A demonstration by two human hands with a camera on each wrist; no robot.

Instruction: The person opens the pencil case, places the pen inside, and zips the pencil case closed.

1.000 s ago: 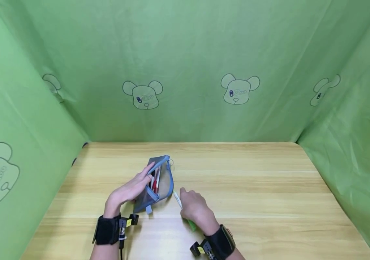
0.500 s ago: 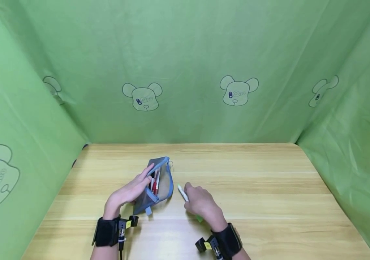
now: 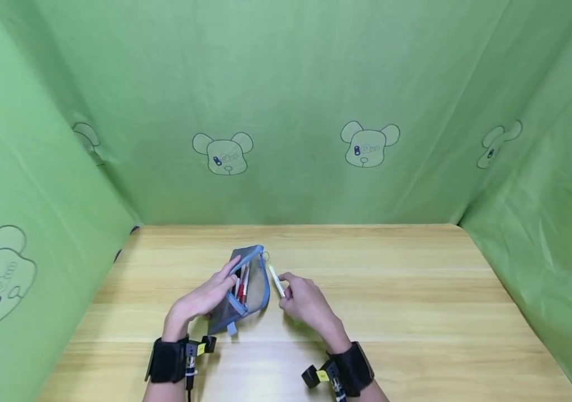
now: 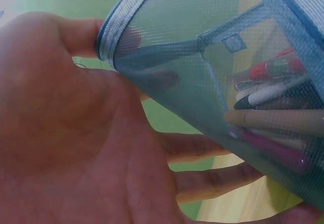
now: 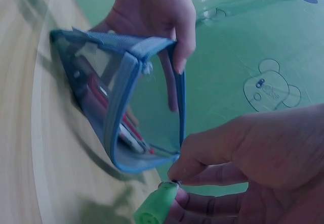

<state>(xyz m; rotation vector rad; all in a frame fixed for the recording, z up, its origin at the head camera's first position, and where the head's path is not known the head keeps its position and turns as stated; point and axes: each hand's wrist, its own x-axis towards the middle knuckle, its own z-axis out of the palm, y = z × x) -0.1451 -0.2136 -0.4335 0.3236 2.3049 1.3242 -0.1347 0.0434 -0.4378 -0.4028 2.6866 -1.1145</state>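
Note:
A blue mesh pencil case (image 3: 223, 317) stands unzipped on the table, its mouth facing right. My left hand (image 3: 199, 298) grips its rim, thumb hooked over the zipper edge and the other fingers behind the mesh (image 4: 167, 102). Inside lie several pens (image 3: 242, 286), some with red parts; a purple one (image 4: 276, 150) shows through the mesh. Just right of the mouth, my right hand (image 3: 311, 304) pinches a white and green pen (image 3: 276, 280) between thumb and fingers. Its pale tip points toward the zipper ring, and its green end (image 5: 154, 206) shows below the fingers.
The wooden table (image 3: 416, 301) spreads out to the right and toward the back. Green cloth walls (image 3: 291, 190) with bear-head drawings close it in at the back and both sides. A small metal ring (image 3: 266, 255) hangs at the case's far corner.
My right hand has brought the pen up off the table, first rightward, then forward, its tip now near the case's far corner. The left hand keeps its grip on the case.

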